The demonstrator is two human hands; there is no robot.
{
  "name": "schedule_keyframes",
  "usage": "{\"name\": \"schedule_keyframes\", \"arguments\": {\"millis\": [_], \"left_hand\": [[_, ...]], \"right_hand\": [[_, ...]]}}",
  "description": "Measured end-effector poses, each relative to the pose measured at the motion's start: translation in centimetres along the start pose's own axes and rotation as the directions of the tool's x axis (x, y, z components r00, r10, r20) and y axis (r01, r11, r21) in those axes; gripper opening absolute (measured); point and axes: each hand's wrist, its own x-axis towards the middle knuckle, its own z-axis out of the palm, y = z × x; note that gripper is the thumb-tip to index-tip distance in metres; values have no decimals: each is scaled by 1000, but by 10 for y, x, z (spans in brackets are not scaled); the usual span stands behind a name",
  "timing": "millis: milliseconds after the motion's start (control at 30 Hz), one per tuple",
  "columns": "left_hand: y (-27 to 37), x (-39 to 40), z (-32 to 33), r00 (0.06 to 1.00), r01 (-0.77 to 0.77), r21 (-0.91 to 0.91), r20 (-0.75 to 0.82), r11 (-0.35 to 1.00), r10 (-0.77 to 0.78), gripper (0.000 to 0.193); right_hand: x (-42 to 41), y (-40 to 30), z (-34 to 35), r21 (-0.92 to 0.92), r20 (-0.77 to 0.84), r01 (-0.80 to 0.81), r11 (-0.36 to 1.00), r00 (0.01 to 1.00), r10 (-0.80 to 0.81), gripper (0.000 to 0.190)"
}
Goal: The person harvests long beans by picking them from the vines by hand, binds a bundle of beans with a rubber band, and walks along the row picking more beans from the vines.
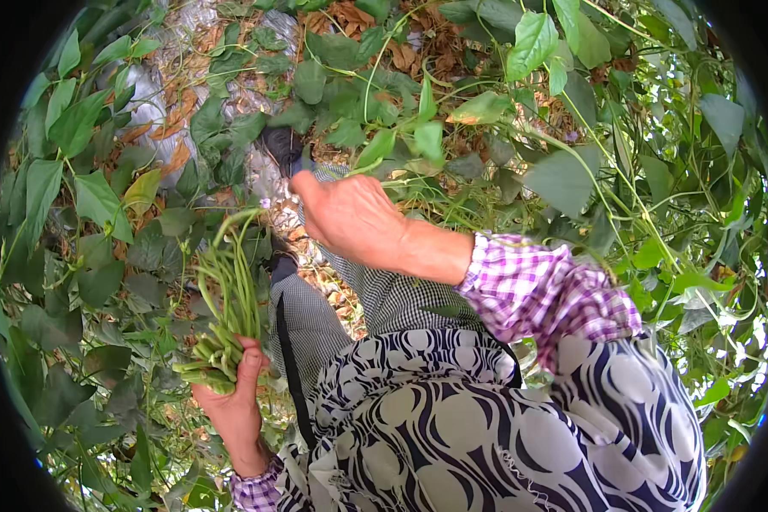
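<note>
My left hand [240, 390] grips a bunch of long green bean pods [230, 281], yardlong beans by their look. Their thick gathered ends stick out on the left side of the fist, and the slender lengths loop away above it. My right hand [352, 217] is stretched across my legs, back of the hand up, towards the bean vines [384, 150]. Its fingers are bent and mostly hidden beneath it. Green stems or pods pass just behind the knuckles; whether the fingers hold any of them is unclear.
Leafy vines [640, 192] rise close on the right, and more foliage [96, 198] crowds the left. Silvery plastic mulch [157, 115] with dry brown leaves [176, 160] covers the ground. My dark shoe [281, 147] stands among the leaves.
</note>
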Motion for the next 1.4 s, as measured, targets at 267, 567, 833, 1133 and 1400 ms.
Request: {"name": "schedule_keyframes", "arguments": {"millis": [267, 567, 833, 1133, 1400], "left_hand": [[0, 15, 15, 999, 9, -26, 51, 1000, -7, 11], [-26, 43, 54, 893, 44, 227, 427, 973, -141, 30], [-34, 53, 66, 823, 65, 167, 548, 984, -147, 33], [-13, 47, 45, 866, 66, 1, 496, 998, -58, 28], [0, 44, 31, 869, 170, 263, 414, 950, -270, 22]], "right_hand": [[-45, 46, 23, 808, 572, -483, -337, 510, 642, 17], [-101, -21, 20, 706, 708, -589, -393, 594, 382, 13], [-94, -49, -13, 764, 220, -376, 525, 916, 336, 22], [-65, -62, -29, 916, 385, -339, -214, 892, 237, 16], [-61, -27, -6, 936, 330, -348, -51, 820, 467, 16]]}}
